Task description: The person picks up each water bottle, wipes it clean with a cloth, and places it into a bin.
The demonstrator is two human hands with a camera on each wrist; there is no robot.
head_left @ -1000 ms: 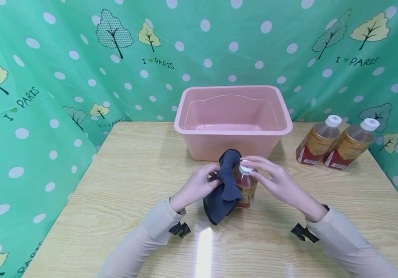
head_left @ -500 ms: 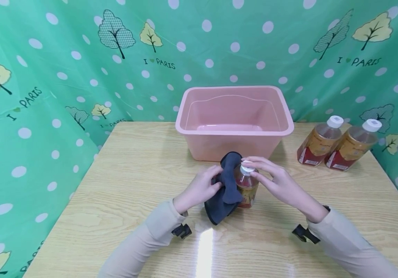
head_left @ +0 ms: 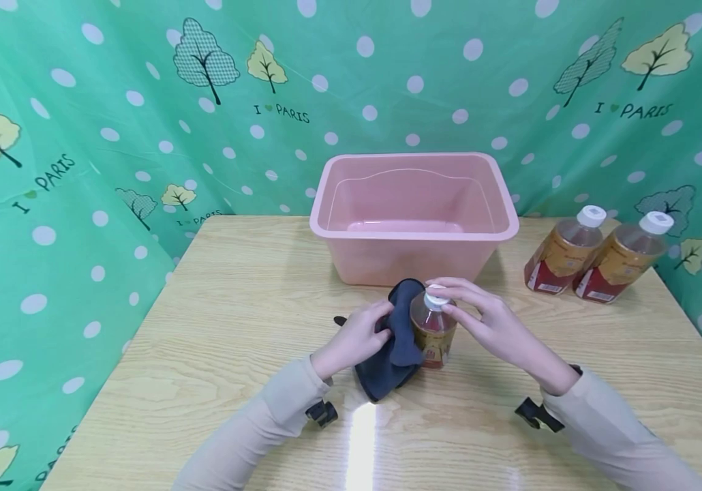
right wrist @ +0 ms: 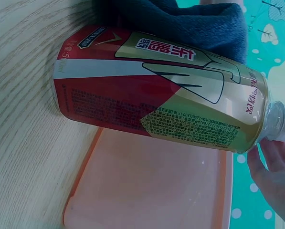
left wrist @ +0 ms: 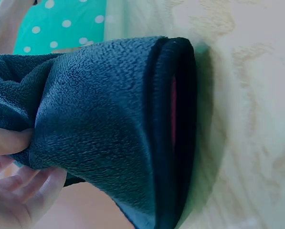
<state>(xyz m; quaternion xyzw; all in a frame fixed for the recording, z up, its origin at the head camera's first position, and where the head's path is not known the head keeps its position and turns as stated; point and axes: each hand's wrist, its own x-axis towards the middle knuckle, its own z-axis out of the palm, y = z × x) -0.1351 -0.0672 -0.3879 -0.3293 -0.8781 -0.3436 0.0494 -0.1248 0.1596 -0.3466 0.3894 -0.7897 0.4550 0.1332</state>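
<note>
A dark blue-grey cloth [head_left: 404,337] with black edging is bunched in my left hand [head_left: 357,339]. It lies against the left side of an upright drink bottle [head_left: 437,341]. In the left wrist view my thumb and fingers pinch a fold of the fuzzy cloth [left wrist: 94,105]. My right hand [head_left: 486,314] holds the bottle by its white cap [head_left: 435,297] from above. The right wrist view shows the bottle's red and gold label [right wrist: 156,90] beside the cloth, with its base on the table. The bottle's left side is partly hidden by the cloth.
Right behind the bottle stands a pink plastic bin [head_left: 412,256] with nothing visible inside. Two more bottles, one [head_left: 562,252] beside the other [head_left: 617,259], stand at the back right of the wooden table [head_left: 234,300]. A green patterned curtain [head_left: 357,82] hangs behind.
My left hand and the cloth have slid a little down the bottle, towards me. A small black tab now shows left of that hand. My right hand stays on the cap.
</note>
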